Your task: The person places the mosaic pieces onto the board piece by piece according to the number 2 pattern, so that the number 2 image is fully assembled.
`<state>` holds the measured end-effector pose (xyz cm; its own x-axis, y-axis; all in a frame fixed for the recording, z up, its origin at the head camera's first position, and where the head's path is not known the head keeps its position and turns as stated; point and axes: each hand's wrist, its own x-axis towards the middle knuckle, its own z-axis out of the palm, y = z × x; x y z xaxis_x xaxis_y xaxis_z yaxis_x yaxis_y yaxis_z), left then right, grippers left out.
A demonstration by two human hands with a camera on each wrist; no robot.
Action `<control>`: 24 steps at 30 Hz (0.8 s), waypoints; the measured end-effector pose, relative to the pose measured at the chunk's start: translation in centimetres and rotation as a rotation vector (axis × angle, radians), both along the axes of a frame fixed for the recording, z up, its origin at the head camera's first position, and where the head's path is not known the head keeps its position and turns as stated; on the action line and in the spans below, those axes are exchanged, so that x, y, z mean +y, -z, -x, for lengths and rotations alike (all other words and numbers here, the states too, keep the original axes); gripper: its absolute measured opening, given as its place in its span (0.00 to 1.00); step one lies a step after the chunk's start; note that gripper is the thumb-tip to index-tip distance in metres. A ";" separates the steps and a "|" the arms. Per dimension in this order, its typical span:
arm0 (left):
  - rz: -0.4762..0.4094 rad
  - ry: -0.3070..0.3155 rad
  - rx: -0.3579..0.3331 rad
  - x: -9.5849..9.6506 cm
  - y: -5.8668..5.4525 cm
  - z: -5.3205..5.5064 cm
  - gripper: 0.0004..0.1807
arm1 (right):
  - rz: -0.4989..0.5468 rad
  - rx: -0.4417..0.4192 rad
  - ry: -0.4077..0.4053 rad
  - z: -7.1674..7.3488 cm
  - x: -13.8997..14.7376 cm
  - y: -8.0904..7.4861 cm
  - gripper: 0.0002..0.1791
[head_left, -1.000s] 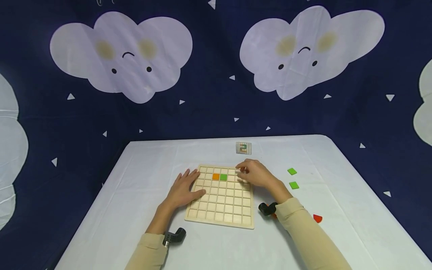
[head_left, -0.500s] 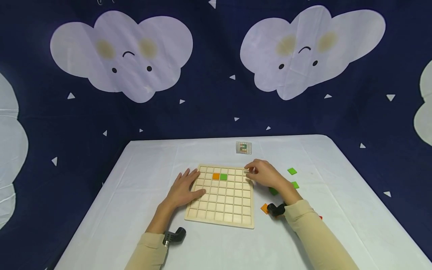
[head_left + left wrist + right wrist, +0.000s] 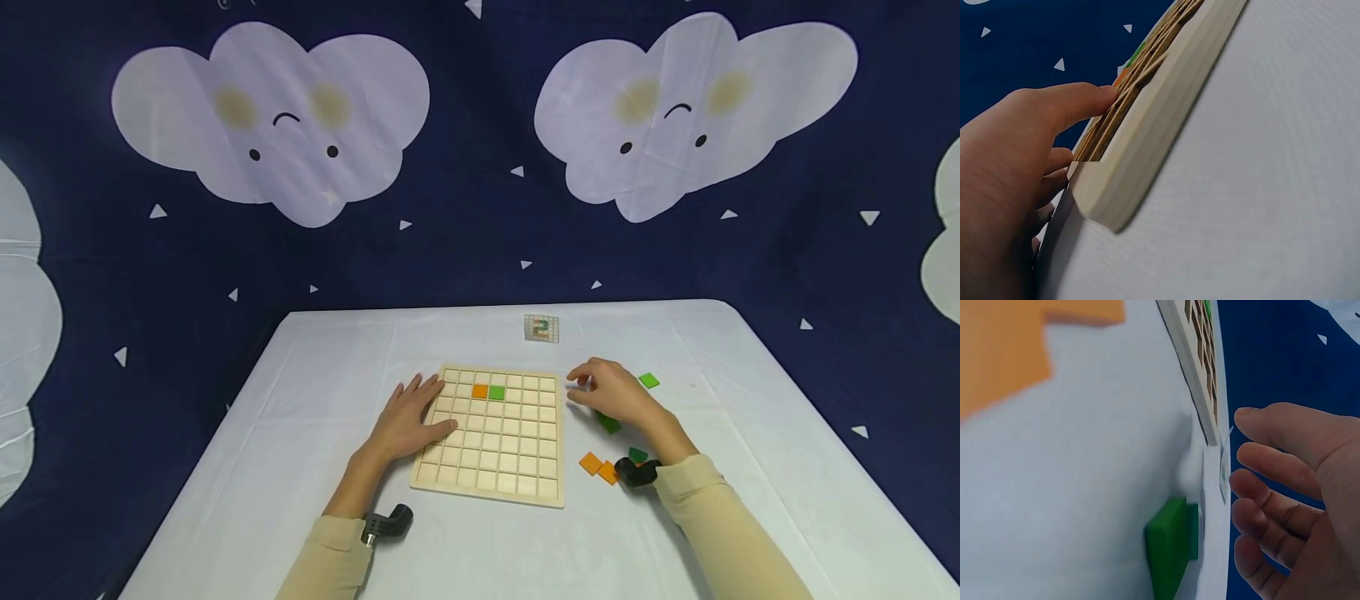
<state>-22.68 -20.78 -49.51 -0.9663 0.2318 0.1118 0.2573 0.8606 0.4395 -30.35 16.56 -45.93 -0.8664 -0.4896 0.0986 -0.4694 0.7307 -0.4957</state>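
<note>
A square wooden grid board [image 3: 490, 461] lies on the white table, an orange tile [image 3: 479, 392] and a green tile [image 3: 497, 392] side by side in its upper rows. My left hand [image 3: 405, 427] rests along the board's left edge with fingers spread; in the left wrist view its thumb [image 3: 1082, 105] lies over the rim [image 3: 1154, 134]. Just off the board's right edge, my right hand [image 3: 611, 392] hovers with loosely bent fingers and nothing between them. Beneath it are green pieces [image 3: 607, 423], partly hidden by the hand and seen close up in the right wrist view as a green block [image 3: 1169, 547].
A small pattern card [image 3: 541, 328] lies behind the board. Right of the board are orange tiles [image 3: 590, 463] and a dark green piece [image 3: 637, 455], partly behind the wrist camera [image 3: 636, 472]. A light green tile [image 3: 648, 380] lies beyond the right hand. A dark blue cloud-print cloth [image 3: 480, 250] hangs behind.
My right hand has moved right from over the board's upper right corner to beside the board, uncovering orange tiles and covering a light green tile. The left hand has stayed put.
</note>
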 end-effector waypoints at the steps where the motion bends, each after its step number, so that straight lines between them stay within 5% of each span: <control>1: -0.001 -0.001 -0.001 0.0 0.0 0.0 0.47 | 0.001 0.002 -0.004 0.0 0.2 0.0 0.18; 24: -0.008 -0.014 0.001 0.1 0.2 0.1 0.47 | 0.060 -0.103 0.032 -0.8 3.7 1.2 0.21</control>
<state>-22.75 -20.69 -49.67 -0.9693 0.2175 0.1149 0.2460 0.8604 0.4463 -29.57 20.23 -47.11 -0.8884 -0.4576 0.0361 -0.3905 0.7121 -0.5834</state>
